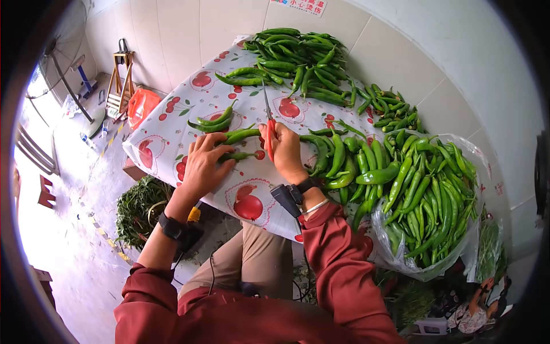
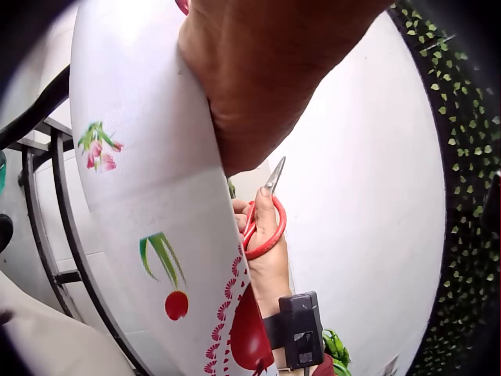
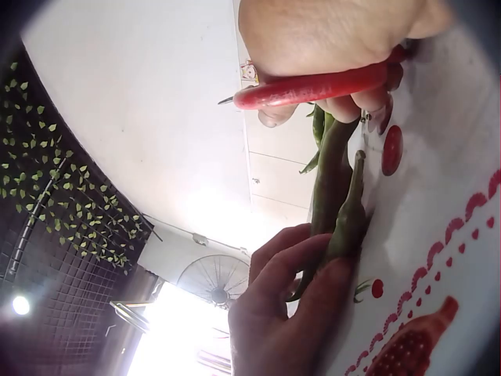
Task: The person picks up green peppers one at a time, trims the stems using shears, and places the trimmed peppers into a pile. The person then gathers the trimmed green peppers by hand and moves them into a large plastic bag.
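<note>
Head view shows left hand (image 1: 203,163) clamped on peppers (image 1: 242,135), their ends hidden, and right hand (image 1: 286,153) on scissors (image 1: 268,109).

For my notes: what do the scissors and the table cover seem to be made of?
The scissors' blades look like satin metal, from their grey shine; their red handles look like glossy plastic, smooth and evenly coloured. The table cover is probably vinyl or coated cloth: smooth, printed, faintly creased.
</note>
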### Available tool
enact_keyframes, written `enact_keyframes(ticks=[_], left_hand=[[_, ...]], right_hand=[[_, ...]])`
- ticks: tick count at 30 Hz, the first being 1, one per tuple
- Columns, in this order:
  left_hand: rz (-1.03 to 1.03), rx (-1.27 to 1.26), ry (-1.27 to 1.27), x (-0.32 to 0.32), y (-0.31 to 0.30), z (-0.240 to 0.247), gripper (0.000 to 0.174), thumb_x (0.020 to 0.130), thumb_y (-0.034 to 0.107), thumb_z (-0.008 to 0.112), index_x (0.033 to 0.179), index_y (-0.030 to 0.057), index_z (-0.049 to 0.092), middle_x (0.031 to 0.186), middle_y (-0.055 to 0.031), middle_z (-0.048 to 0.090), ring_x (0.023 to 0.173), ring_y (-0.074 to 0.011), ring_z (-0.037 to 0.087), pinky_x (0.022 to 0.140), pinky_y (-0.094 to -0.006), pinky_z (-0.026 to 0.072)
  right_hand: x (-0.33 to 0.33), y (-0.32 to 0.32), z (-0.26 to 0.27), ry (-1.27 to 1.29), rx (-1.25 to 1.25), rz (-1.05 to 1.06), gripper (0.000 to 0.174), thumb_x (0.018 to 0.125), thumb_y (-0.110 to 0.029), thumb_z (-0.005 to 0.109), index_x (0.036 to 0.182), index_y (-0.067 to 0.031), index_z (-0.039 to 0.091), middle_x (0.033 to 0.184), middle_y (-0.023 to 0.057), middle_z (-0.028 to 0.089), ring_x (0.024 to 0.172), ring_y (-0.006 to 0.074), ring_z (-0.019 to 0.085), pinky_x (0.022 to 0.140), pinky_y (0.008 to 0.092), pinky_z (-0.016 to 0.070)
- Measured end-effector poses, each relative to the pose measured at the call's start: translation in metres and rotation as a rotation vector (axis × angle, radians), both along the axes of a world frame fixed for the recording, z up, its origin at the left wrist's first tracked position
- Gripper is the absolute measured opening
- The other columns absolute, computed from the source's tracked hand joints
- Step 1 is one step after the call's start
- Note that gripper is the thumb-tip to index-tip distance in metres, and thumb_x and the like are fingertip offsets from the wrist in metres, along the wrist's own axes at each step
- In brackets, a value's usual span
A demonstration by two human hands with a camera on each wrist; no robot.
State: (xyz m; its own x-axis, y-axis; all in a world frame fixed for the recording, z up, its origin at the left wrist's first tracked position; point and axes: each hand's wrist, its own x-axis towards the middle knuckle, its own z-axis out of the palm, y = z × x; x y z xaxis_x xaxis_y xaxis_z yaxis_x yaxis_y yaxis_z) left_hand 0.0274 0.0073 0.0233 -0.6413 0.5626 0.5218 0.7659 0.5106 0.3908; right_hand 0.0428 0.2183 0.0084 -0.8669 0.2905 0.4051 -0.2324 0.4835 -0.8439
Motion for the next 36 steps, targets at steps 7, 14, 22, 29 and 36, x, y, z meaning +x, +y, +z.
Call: enact_keyframes(ticks=[7,14,22,29,36], left_hand=[[-0.001,0.242,0.057,-0.023,0.008,-0.006,0.019,0.077,0.01,0.065,0.095,0.0024,0.064,0.111,-0.009,0.056,0.105,-0.0285,0.05,0.091,-0.0395,0.0391],[0.17,0.364,-0.034,-0.032,0.013,-0.012,0.017,0.083,0.013,0.062,0.097,0.0026,0.061,0.1,-0.0096,0.061,0.096,-0.0282,0.054,0.087,-0.0378,0.039],[0.264,0.358,-0.026,-0.031,0.012,-0.013,0.018,0.085,0.016,0.061,0.098,0.0033,0.06,0.093,-0.01,0.061,0.092,-0.028,0.055,0.087,-0.0375,0.0373],[0.219,0.311,-0.001,-0.028,0.013,-0.008,0.017,0.083,0.015,0.062,0.096,0.0043,0.06,0.092,-0.0091,0.061,0.093,-0.0283,0.054,0.088,-0.0378,0.0369],[0.196,0.27,0.091,-0.028,0.014,-0.008,0.016,0.082,0.014,0.063,0.094,0.0046,0.06,0.093,-0.0081,0.061,0.095,-0.0277,0.055,0.088,-0.0373,0.0362]], right_hand=[[-0.002,0.0,-0.003,0.029,-0.029,-0.015,0.034,0.087,-0.029,0.064,0.068,-0.0024,0.055,0.054,0.01,0.054,0.046,0.0219,0.049,0.047,0.0349,0.0382],[0.006,-0.009,0.01,0.1,0.227,-0.039,0.033,0.084,-0.034,0.068,0.084,-0.0029,0.058,0.062,0.0104,0.06,0.053,0.0252,0.059,0.051,0.0344,0.0449],[0.004,-0.011,0.013,0.186,0.569,-0.055,0.051,0.076,-0.043,0.072,0.093,0.0017,0.054,0.082,0.0179,0.061,0.078,0.0363,0.059,0.07,0.0431,0.0456],[0.001,-0.009,0.007,0.209,0.599,-0.078,0.048,0.074,-0.035,0.074,0.097,0.001,0.053,0.086,0.0168,0.06,0.081,0.0357,0.058,0.072,0.0435,0.0438],[0.001,-0.008,0.004,0.164,0.606,-0.088,0.041,0.079,-0.033,0.07,0.097,-0.0004,0.053,0.083,0.016,0.059,0.08,0.035,0.057,0.071,0.044,0.043]])
